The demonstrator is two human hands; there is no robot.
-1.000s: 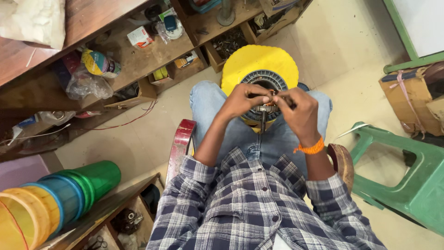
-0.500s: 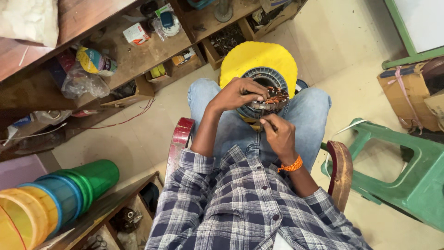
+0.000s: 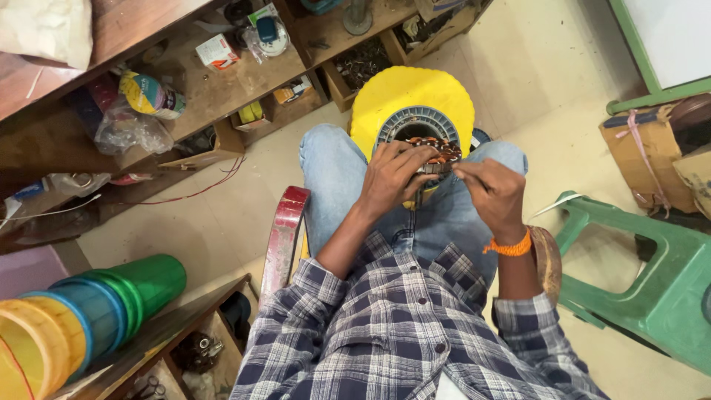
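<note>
The motor core [image 3: 419, 135] at upper centre is dull grey ribbed metal, wound with shiny copper wire [image 3: 437, 148]. It rests on a matt yellow plastic stool [image 3: 385, 96]. The stool [image 3: 652, 274] at right is scuffed green plastic. The shelves [image 3: 222, 89] at upper left are rough, bare wood. The stacked tubs [image 3: 111, 296] at lower left are glossy plastic.

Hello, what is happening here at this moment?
A person in a checked shirt and jeans sits on a chair and works on a round motor stator with copper windings, which rests on the knees over a yellow round thing. The left hand lies on the stator's near edge, fingers over the copper coils. The right hand, with an orange wristband, pinches something thin at the windings; what it is, I cannot tell. A green plastic stool stands to the right.
</note>
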